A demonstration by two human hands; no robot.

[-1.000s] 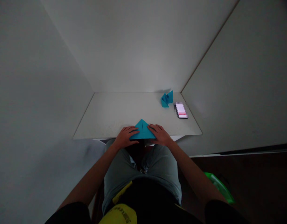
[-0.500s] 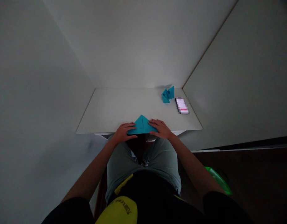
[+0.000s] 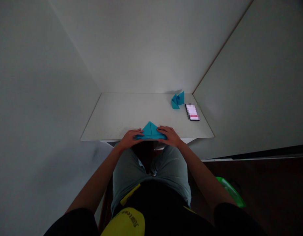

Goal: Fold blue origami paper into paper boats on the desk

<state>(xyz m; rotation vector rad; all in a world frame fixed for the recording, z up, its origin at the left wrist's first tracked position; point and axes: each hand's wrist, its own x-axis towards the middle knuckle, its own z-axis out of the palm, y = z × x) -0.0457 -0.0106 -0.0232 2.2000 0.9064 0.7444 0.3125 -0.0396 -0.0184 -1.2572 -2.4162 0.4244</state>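
A blue sheet of paper (image 3: 150, 130), folded to a triangle with a strip along its lower edge, lies at the front edge of the white table. Its peak points away from me and a crease runs down its middle. My left hand (image 3: 131, 138) grips the left corner, fingers on top and thumb at the near edge. On the right corner, my right hand (image 3: 171, 136) does the same. The lower strip is bent upward along the near edge. The fingers cover both corners of the paper.
A folded blue paper shape (image 3: 177, 100) stands at the back right of the white table (image 3: 126, 111). Beside it lies a phone (image 3: 192, 112) with a blurred screen. Walls border the table left, back and right. A green object (image 3: 231, 191) is on the floor at right.
The paper's lower strip has been folded up from the near edge, so the near edge sits slightly farther from me. Both hands keep hold of the corners.
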